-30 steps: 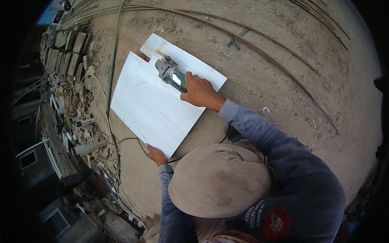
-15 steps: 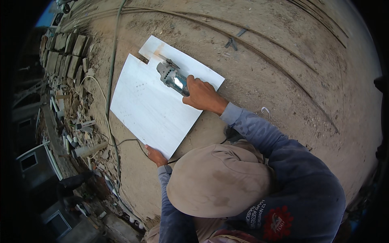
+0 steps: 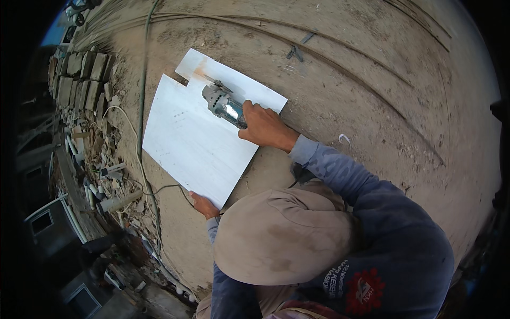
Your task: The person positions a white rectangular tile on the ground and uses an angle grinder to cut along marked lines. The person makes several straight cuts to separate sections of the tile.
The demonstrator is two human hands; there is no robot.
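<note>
A white flat sheet [image 3: 191, 143] lies tilted on the dirt ground, with a notch near its far left corner. My right hand [image 3: 265, 126] is wrapped round the body of a teal and grey angle grinder [image 3: 228, 109]. The grinder's disc [image 3: 219, 86] stands on edge at the sheet, right of the notch; whether it bites into the surface I cannot tell. Rusty-orange dust marks the sheet beside it. At the near corner, my left hand [image 3: 204, 204] grips the sheet's edge, its fingers partly hidden.
A green hose [image 3: 142, 90] and a pale cable run along the left. Beyond them are stacked blocks [image 3: 79, 66], rubble and pipe pieces [image 3: 119, 202]. Long thin rods [image 3: 329, 61] cross the ground at the far right. Beige cloth [image 3: 281, 234] fills the near middle.
The view has shifted slightly. Against the sheet, the grinder in my right hand has moved a little away from the notch, toward me. My left hand keeps its place on the corner.
</note>
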